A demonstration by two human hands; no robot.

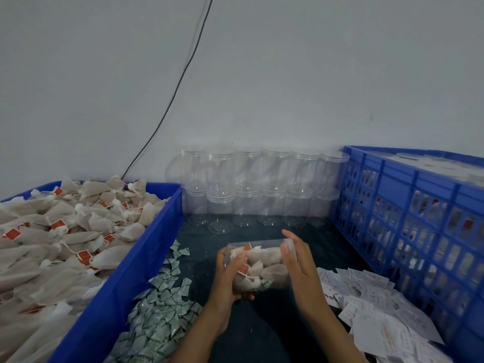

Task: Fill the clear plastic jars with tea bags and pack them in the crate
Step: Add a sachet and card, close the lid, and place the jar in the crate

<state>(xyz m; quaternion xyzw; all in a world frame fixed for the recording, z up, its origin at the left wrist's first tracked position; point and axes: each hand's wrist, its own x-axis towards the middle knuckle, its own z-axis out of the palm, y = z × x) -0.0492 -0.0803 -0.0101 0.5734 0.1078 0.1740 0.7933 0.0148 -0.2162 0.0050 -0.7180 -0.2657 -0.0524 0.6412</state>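
Observation:
A clear plastic jar packed with tea bags lies tilted between my hands, low in the middle of the view. My left hand grips its left side and bottom with curled fingers. My right hand lies against the jar's right side with fairly straight fingers, thumb at its upper edge. A blue bin on the left holds a heap of tea bags with orange tags. A blue slatted crate on the right holds filled jars, seen through its wall.
Empty clear jars stand stacked two high against the back wall. Small green-and-white sachets lie heaped beside the bin. White paper labels are scattered by the crate. A dark cable runs down the wall.

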